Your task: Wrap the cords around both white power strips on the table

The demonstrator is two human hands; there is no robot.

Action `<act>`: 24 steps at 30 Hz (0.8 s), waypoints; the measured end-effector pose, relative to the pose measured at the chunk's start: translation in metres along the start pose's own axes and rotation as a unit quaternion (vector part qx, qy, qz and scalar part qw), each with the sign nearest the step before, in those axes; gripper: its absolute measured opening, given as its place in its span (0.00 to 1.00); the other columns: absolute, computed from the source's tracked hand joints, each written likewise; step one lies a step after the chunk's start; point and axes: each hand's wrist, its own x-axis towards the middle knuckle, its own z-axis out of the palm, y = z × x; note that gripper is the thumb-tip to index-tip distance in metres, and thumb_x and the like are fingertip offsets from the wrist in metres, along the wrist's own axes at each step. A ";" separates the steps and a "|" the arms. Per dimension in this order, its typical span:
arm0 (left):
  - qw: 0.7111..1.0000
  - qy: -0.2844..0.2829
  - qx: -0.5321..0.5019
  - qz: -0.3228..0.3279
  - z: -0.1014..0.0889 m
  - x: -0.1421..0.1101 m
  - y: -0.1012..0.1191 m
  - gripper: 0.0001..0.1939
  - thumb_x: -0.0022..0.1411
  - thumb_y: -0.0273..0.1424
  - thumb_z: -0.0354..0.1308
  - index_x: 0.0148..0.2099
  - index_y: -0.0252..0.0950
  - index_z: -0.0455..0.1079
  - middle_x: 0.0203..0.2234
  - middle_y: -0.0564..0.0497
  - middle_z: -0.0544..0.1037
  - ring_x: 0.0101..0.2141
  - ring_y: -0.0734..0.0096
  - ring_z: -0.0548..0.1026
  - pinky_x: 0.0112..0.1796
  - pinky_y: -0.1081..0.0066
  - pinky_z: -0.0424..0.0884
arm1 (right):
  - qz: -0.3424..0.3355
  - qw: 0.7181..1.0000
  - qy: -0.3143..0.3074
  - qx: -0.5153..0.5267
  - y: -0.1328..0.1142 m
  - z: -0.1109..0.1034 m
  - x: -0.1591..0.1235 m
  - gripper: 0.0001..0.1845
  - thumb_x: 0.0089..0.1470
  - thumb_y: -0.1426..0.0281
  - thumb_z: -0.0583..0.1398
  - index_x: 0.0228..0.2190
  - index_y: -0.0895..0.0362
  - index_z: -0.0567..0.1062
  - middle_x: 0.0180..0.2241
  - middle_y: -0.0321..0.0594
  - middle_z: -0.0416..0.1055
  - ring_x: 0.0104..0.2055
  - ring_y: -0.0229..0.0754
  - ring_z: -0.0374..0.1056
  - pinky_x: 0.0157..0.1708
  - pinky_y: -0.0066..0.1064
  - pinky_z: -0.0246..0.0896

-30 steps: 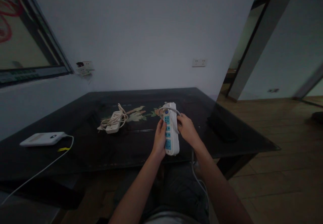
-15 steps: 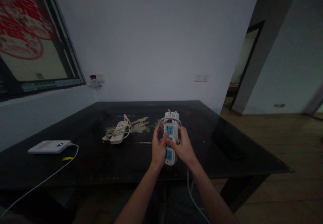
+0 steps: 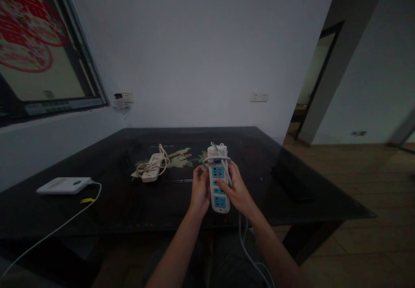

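Note:
I hold a white power strip (image 3: pixel 219 190) with blue sockets upright over the near edge of a dark glass table (image 3: pixel 129 201). My left hand (image 3: pixel 199 191) grips its left side. On the right side my right hand (image 3: pixel 237 190) is closed round the strip, with the thumb lying across its front. A white cord (image 3: pixel 216 161) is looped round the strip's top end. More of the cord hangs down past my right wrist toward my lap.
A second cream power strip (image 3: pixel 152 167) with its cord bundled on it lies farther back on the table. A white flat device (image 3: pixel 64 185) with a cable sits at the left. A dark flat object (image 3: pixel 292 180) lies at the right. Wall sockets (image 3: pixel 259 97) and a doorway (image 3: pixel 311 89) are behind.
The strip has come slightly nearer and lower in my hands. My right thumb has slid across its front, and the cord loop round the top sits a little lower. The view tilted a little.

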 end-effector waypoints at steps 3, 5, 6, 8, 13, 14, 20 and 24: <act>1.000 0.004 -0.026 -0.014 0.000 0.003 0.000 0.22 0.46 0.32 0.70 0.38 0.39 0.62 0.28 0.55 0.77 0.28 0.72 0.77 0.30 0.74 0.73 | 0.003 0.999 0.032 -0.038 0.005 -0.003 0.000 0.22 0.53 0.63 0.59 0.49 0.52 0.63 0.50 0.44 0.57 0.56 0.47 0.57 0.58 0.43 0.53; 0.999 0.008 -0.036 -0.028 0.001 0.005 0.001 0.18 0.48 0.29 0.69 0.37 0.38 0.62 0.28 0.55 0.77 0.27 0.74 0.77 0.29 0.76 0.73 | 0.006 0.999 0.029 -0.041 0.007 -0.005 0.000 0.21 0.53 0.64 0.59 0.48 0.53 0.63 0.48 0.44 0.59 0.54 0.47 0.59 0.56 0.44 0.55; 0.998 0.011 -0.041 -0.038 0.001 0.007 0.001 0.16 0.50 0.28 0.67 0.37 0.38 0.63 0.28 0.55 0.77 0.27 0.74 0.77 0.29 0.76 0.74 | 0.008 0.999 0.026 -0.039 0.008 -0.007 0.000 0.20 0.54 0.63 0.59 0.48 0.53 0.64 0.47 0.44 0.60 0.53 0.47 0.59 0.56 0.44 0.56; 0.996 0.017 -0.053 -0.066 0.001 0.010 0.002 0.10 0.55 0.25 0.64 0.36 0.36 0.64 0.27 0.54 0.77 0.27 0.75 0.77 0.29 0.76 0.74 | 0.015 0.999 0.023 -0.028 0.011 -0.011 0.001 0.19 0.54 0.63 0.59 0.47 0.52 0.64 0.47 0.44 0.61 0.53 0.47 0.60 0.55 0.44 0.57; 0.979 0.037 -0.093 -0.175 0.002 0.017 0.011 0.07 0.65 0.24 0.51 0.35 0.29 0.68 0.28 0.44 0.78 0.29 0.71 0.79 0.33 0.72 0.77 | 0.078 0.995 0.017 0.064 0.016 -0.021 -0.002 0.21 0.52 0.58 0.59 0.46 0.54 0.66 0.45 0.45 0.69 0.49 0.48 0.66 0.52 0.46 0.61; 0.976 0.041 -0.104 -0.186 0.002 0.017 0.015 0.10 0.67 0.25 0.49 0.34 0.28 0.68 0.28 0.43 0.78 0.29 0.71 0.79 0.33 0.73 0.77 | 0.097 0.991 0.018 0.093 0.016 -0.023 -0.004 0.22 0.52 0.56 0.59 0.45 0.54 0.66 0.45 0.45 0.70 0.49 0.48 0.67 0.52 0.46 0.62; 0.970 0.057 -0.166 -0.169 0.004 0.017 0.059 0.16 0.70 0.31 0.43 0.40 0.28 0.70 0.28 0.46 0.78 0.35 0.74 0.79 0.36 0.79 0.77 | 0.219 0.940 0.106 0.238 0.017 -0.038 -0.012 0.24 0.44 0.51 0.64 0.38 0.53 0.72 0.43 0.42 0.76 0.46 0.50 0.72 0.48 0.44 0.67; 0.972 0.052 -0.214 -0.082 0.000 0.015 0.114 0.19 0.70 0.35 0.42 0.49 0.28 0.68 0.33 0.43 0.80 0.35 0.73 0.80 0.34 0.80 0.78 | 0.210 0.930 0.163 0.253 0.019 -0.062 -0.008 0.24 0.41 0.50 0.66 0.34 0.53 0.72 0.35 0.41 0.78 0.41 0.50 0.74 0.40 0.42 0.73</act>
